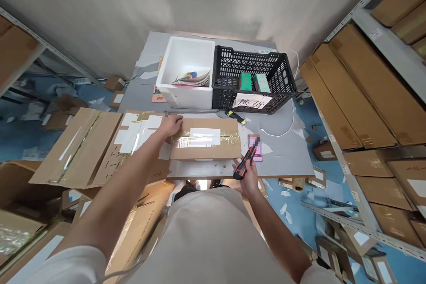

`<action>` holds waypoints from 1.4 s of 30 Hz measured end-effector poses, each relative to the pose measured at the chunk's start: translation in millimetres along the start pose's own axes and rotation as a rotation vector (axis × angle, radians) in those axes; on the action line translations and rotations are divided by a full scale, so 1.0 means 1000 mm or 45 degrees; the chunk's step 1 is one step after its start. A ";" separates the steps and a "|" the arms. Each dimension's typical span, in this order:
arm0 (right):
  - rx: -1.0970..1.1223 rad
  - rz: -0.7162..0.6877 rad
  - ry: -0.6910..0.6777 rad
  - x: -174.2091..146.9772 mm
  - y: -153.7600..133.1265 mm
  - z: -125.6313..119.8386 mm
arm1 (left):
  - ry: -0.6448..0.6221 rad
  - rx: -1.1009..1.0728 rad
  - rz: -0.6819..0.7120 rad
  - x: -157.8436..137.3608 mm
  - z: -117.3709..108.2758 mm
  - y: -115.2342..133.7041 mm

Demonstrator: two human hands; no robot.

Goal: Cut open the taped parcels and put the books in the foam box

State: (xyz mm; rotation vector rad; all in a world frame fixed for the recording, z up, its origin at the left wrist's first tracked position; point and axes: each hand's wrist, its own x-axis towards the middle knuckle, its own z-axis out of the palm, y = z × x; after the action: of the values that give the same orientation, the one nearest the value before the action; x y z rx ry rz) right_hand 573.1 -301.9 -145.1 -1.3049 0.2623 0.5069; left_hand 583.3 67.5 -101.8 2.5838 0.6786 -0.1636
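Our left arm stretches far forward, bare, and the left hand (171,125) lies palm down with fingers loosely spread on the far left corner of the box (205,138); its grip is flat and open, pressing rather than clasping. To the left of that hand a big flattened carton (89,148) of creased brown card hangs over the worktop (286,142) edge, patched with white labels and shiny clear tape. The box itself is a flat, rectangular cardboard parcel near the front edge of the grey worktop, sealed lengthwise with glossy tape over a white label.

Our right arm is bent close to the body, and the right hand (249,173) sits just off the box's near right corner. Its grip is closed around a cutter (244,163) with a red and black plastic body, angled up toward the box. Just beyond the cutter lies a phone (255,145), flat on the worktop.

Farther back stand a white foam bin (186,75) holding papers and, to its right, a black lattice crate (254,80) with green packets and a paper sign. A second cutter (235,116), black and yellow, lies before the crate.
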 end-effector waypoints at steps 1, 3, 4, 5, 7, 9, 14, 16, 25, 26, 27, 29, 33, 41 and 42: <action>-0.018 -0.029 0.009 0.007 -0.005 0.001 | 0.014 -0.027 -0.033 0.000 0.001 -0.002; -0.038 -0.100 0.013 0.027 -0.018 0.006 | 0.066 -0.070 -0.113 -0.011 0.006 -0.003; -0.044 -0.142 0.010 0.039 -0.025 0.010 | 0.090 -0.085 -0.151 -0.022 0.009 -0.002; -0.048 -0.185 0.000 0.052 -0.032 0.015 | 0.110 -0.094 -0.180 -0.035 0.014 0.000; -0.055 -0.241 -0.050 0.074 -0.043 0.029 | 0.157 -0.122 -0.223 -0.066 0.024 0.005; -0.074 -0.242 -0.127 0.087 -0.047 0.042 | 0.197 -0.160 -0.279 -0.098 0.037 0.012; -0.205 -0.185 -0.270 0.074 -0.035 0.047 | 0.134 -0.440 -0.407 -0.150 0.070 0.026; -0.212 -0.139 -0.275 0.060 -0.028 0.040 | 0.117 -0.523 -0.423 -0.157 0.077 0.029; -0.087 0.003 -0.132 0.003 -0.014 0.000 | 0.256 -0.276 -0.108 -0.104 0.044 0.038; -0.020 0.075 -0.128 -0.005 -0.011 -0.003 | 0.290 -0.220 -0.012 -0.085 0.036 0.042; 0.046 0.158 -0.132 -0.013 -0.008 -0.006 | 0.324 -0.162 0.078 -0.064 0.029 0.047; 0.142 0.329 -0.144 -0.028 -0.001 -0.008 | 0.315 -0.051 0.260 -0.019 0.017 0.055; 0.293 0.532 -0.192 -0.048 0.005 0.003 | 0.095 0.173 0.409 0.048 0.011 0.065; 0.339 0.273 -0.165 -0.024 -0.009 0.010 | 0.103 0.228 0.229 0.037 0.014 0.049; 0.314 0.226 -0.147 -0.014 -0.011 0.005 | 0.141 0.220 0.152 0.026 0.013 0.046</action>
State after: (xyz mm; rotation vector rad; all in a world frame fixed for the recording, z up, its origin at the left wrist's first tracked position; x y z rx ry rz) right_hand 566.6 -301.8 -127.7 -1.0137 0.3352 0.6764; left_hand 628.8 37.6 -100.8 2.8078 0.5694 -0.0424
